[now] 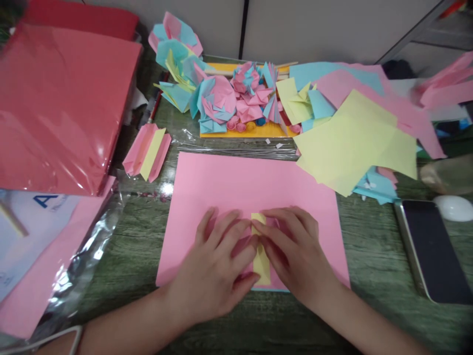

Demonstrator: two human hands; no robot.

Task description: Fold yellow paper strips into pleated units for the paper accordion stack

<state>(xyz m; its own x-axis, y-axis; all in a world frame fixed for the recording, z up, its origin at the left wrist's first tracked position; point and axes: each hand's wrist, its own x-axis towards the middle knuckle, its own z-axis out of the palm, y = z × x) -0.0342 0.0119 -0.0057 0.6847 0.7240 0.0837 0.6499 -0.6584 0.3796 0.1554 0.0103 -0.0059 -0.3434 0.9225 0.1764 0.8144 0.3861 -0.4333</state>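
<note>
– what are the fingers doing?
– the left hand has its fingers spread, tips by the left edge of a yellow paper strip, with a gap between thumb and forefinger. the right hand bends its fingers over the strip's far part from the other side, fingertips on it. whether they pinch it or just press, i cannot tell.
– and the strip, how does it look?
– pale yellow, matt, narrow and long, with straight sides. it runs away from the person, between the two hands. the near end shows plainly, cut square; the middle is partly under fingers. it looks flat there, though i cannot tell how many layers it has.
– what is it lying on?
– a large pink sheet, near its front edge, where a thin line of blue peeps out below.
– and past that?
– thin wires lie along the sheet's far edge. a pleated pink piece with a yellow band rests beyond its left corner. farther off sit crumpled paper flowers; yellow sheets overlap the sheet's far right corner.
</note>
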